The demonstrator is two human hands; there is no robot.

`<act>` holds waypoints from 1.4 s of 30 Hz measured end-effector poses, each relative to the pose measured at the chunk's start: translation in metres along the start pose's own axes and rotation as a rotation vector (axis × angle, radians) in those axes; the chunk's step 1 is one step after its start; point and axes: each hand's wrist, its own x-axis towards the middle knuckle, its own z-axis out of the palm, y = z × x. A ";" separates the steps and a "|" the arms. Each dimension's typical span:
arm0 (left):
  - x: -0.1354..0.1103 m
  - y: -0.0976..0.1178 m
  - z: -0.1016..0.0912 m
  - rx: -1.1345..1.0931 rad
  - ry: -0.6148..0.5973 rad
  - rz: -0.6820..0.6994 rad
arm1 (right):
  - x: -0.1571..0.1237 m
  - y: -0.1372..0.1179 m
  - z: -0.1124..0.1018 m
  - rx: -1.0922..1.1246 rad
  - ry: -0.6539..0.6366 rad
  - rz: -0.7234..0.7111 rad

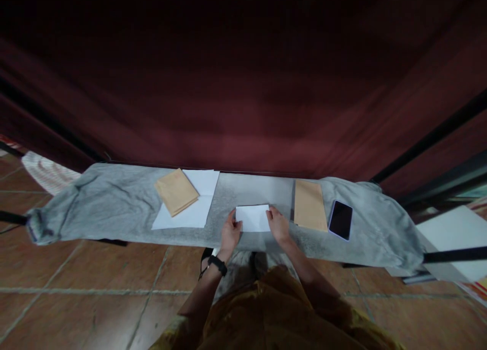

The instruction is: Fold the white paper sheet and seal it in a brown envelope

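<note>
Between my two hands is a small white sheet of paper (252, 218), perhaps folded, at the front of the cloth-covered table. My left hand (230, 232), with a dark watch (217, 265) on its wrist, grips the sheet's left edge, thumb on top. At the right edge, my right hand (278, 224) pinches the paper the same way. Just right of that hand lies a brown envelope (310, 206). To the left, several brown envelopes (175, 191) rest on larger white sheets (194, 211). The fingers under the paper are hidden.
A grey cloth (114, 203) covers the long narrow table and bunches at both ends. A phone (341, 220) lies right of the single envelope. Behind the table rises a dark red panel (258, 137). Tiled floor (114, 314) shows below, and white boards (452, 238) stand at the far right.
</note>
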 end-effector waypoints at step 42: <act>-0.010 -0.006 0.027 0.776 0.001 0.383 | -0.032 0.016 0.040 -0.177 0.201 -0.334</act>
